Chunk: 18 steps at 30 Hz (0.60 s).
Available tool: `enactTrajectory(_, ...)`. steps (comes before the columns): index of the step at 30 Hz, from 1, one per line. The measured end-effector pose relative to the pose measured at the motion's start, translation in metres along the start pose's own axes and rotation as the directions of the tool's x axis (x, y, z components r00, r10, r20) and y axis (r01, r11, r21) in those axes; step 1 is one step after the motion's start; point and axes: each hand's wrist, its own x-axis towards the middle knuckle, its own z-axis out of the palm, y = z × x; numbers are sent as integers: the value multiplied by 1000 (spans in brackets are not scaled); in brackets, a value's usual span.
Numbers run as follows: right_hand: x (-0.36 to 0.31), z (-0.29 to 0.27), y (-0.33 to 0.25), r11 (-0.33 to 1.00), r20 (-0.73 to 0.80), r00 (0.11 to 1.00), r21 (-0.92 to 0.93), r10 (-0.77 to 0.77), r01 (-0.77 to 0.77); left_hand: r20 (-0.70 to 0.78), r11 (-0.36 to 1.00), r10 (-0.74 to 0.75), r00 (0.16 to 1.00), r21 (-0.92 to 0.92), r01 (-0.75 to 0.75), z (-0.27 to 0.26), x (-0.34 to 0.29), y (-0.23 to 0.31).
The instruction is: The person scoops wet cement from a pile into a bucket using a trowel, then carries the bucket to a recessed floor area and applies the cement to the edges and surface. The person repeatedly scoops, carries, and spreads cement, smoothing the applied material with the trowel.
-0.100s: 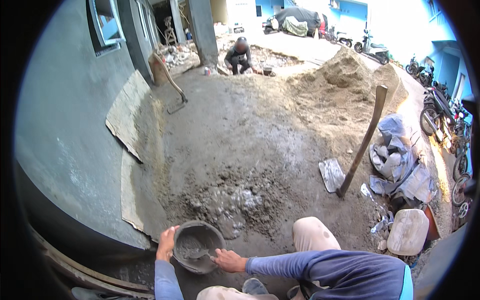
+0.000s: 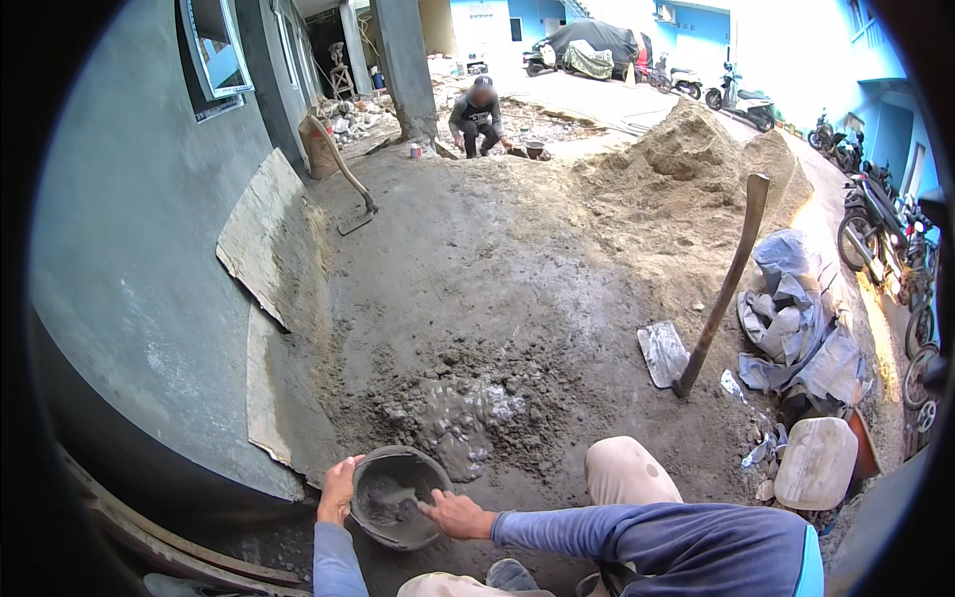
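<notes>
A round dark bucket (image 2: 396, 541) with grey wet mortar inside stands on the ground in front of me. My left hand (image 2: 339, 491) grips its left rim, thumb and fingers closed on the edge. In my right hand (image 2: 459, 515) is the handle of a trowel, held over the bucket's right rim. The trowel blade (image 2: 397, 497) reaches down into the bucket and is slightly blurred. Just beyond the bucket lies a heap of wet grey mortar (image 2: 468, 408), spread over the ground.
A wooden-handled shovel (image 2: 724, 289) stands at the right, near crumpled sacks (image 2: 791, 323) and a pale jerrycan (image 2: 816, 463). A hoe (image 2: 343, 177) leans at the far left. Boards (image 2: 261, 229) line the wall. A person (image 2: 477, 117) crouches beyond, left of a sand pile (image 2: 691, 144).
The trowel blade has shifted a little up and left inside the bucket. My left hand stays on the rim. The far person's head and arms have moved slightly.
</notes>
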Motion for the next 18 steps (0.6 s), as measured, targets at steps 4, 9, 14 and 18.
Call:
enactTrajectory(4,1,9,24,1000,-87,996,-13,-24,23,6,1000,4,1000,14,-4,6,7,-2)
enactTrajectory(9,0,9,20,991,106,989,-104,100,-89,9,1000,11,1000,16,-11,3,8,4)
enactTrajectory(14,-2,4,15,997,-67,995,-20,-74,72,-8,1000,-7,1000,25,7,0,13,0)
enactTrajectory(18,-1,7,14,993,322,947,-112,7,31,-29,999,17,999,42,-16,-2,10,2)
